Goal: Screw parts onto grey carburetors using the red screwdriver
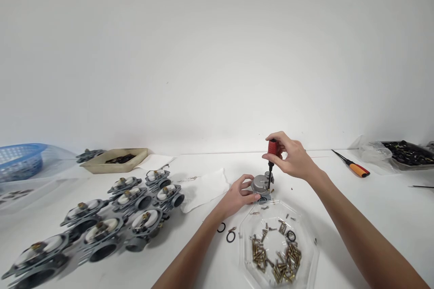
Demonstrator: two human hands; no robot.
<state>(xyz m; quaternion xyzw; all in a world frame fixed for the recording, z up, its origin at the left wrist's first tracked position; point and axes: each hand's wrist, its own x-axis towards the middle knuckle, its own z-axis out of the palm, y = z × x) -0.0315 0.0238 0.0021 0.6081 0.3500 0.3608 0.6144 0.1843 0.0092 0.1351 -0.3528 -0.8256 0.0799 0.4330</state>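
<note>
My right hand (288,153) grips the red handle of a screwdriver (272,147) from above. The screwdriver stands upright, its dark shaft reaching down to the right side of a grey metal carburetor (260,184). With fingers curled around its left side, my left hand (239,196) holds the carburetor on the white table. Just in front lies a clear octagonal tray (244,253) with many brass screws (259,255) and a black O-ring (290,235) in it. Whether the screwdriver's tip sits in a screw is too small to tell.
Several open carburetors (127,198) with white floats stand at the left. Behind them are a beige tray (98,165) and a blue basket (20,162). Two O-rings (231,236) lie left of the clear tray. An orange-handled screwdriver (356,169) and a tray of black parts (408,153) are right.
</note>
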